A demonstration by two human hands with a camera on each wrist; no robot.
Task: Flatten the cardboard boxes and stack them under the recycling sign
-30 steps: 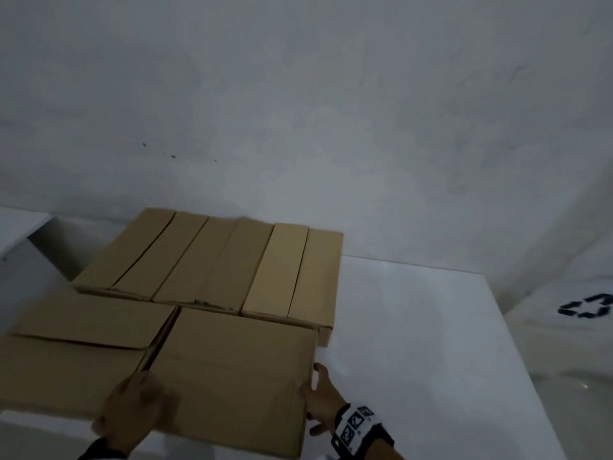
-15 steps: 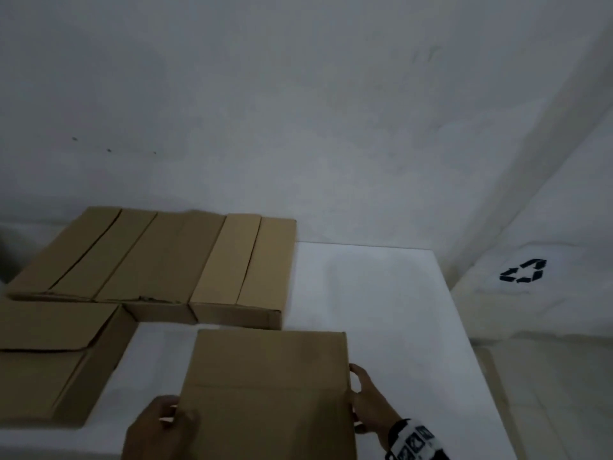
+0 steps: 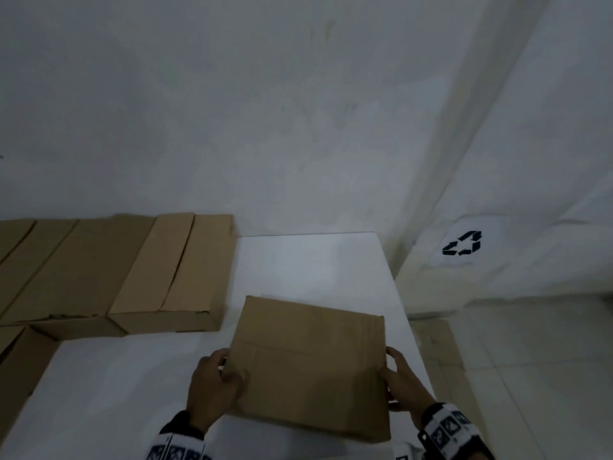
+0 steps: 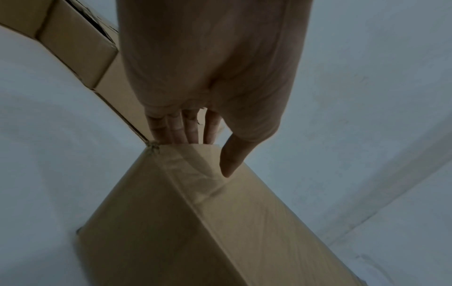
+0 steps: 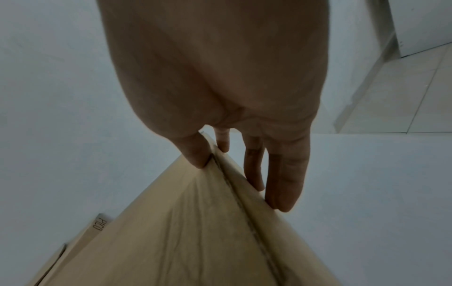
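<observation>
A closed brown cardboard box (image 3: 308,363) is held between both hands over the right part of the white table (image 3: 311,260). My left hand (image 3: 212,383) grips its left side, thumb on top and fingers (image 4: 171,127) against the side wall. My right hand (image 3: 403,380) grips its right edge, thumb on top (image 5: 195,152) and fingers (image 5: 283,180) down the side. The box (image 4: 195,222) (image 5: 183,232) fills the lower part of both wrist views. A black recycling sign (image 3: 462,248) is on the white wall to the right, above the floor.
Several more closed cardboard boxes (image 3: 116,270) lie side by side at the table's back left, with another box (image 3: 20,363) at the left edge. Right of the table edge is a tiled floor (image 3: 530,360) with a flat cardboard piece (image 3: 441,346) lying on it.
The box has gone from beside the left boxes to the right part of the table, both hands holding it. My view has swung right, bringing the recycling sign closer to centre.
</observation>
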